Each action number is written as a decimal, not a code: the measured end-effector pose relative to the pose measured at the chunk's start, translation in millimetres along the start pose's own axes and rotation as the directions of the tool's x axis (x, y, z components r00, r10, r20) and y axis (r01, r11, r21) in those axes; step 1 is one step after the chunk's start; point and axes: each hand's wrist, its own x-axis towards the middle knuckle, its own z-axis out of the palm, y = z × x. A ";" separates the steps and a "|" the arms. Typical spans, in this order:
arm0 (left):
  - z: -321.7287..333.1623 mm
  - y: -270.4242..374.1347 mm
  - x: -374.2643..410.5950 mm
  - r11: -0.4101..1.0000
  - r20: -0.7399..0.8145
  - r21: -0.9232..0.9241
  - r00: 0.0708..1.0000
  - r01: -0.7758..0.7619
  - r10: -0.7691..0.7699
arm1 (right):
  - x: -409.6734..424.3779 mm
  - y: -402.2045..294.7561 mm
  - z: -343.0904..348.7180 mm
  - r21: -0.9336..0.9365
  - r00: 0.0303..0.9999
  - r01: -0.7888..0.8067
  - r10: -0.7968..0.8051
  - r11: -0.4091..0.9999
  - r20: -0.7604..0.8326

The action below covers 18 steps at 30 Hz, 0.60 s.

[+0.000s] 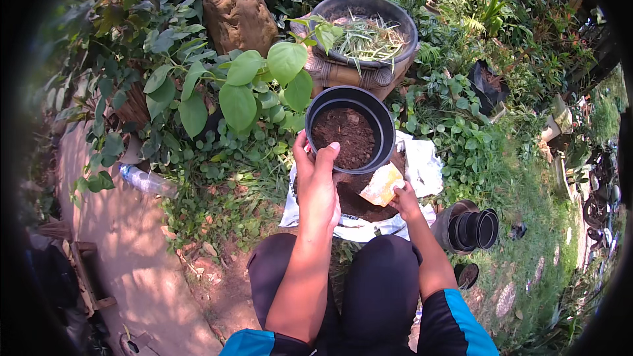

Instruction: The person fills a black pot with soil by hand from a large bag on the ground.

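Observation:
My left hand (319, 173) grips the near left rim of a black plastic plant pot (387, 131), thumb over the edge. Dark brown soil (343, 138) fills the lower part of the pot. Pinched in my right hand (406, 201) is a flat yellow scoop-like piece (383, 184), its upper face pale and its exact kind unclear. Both are held above a white plastic sack (423, 168), spread on the ground with loose dark soil (366, 205) on it. The pot hides part of that soil.
Behind the pot, a wide black basin (414, 34) with cut grass rests on a bamboo stand (341, 75). A large brown rock (240, 17) and a leafy branch (240, 106) are left of it. Stacked black pots (474, 227) lie right; a plastic bottle (148, 181) lies left by a path (138, 257).

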 end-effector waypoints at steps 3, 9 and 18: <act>-2.8 -9.6 3.9 1.000 -0.001 0.013 1.000 0.003 -0.003 | -18.6 -50.7 -3.4 0.030 0.993 0.113 -0.113 0.993 -0.029; -6.5 -9.9 1.2 0.999 -0.051 -0.015 0.998 0.030 -0.031 | -76.7 -178.8 18.7 0.144 0.891 0.431 -0.446 0.891 0.091; -6.4 -13.6 -15.1 0.996 -0.022 0.064 0.998 0.058 -0.057 | -145.7 -244.6 53.7 0.261 0.806 0.556 -0.588 0.789 0.061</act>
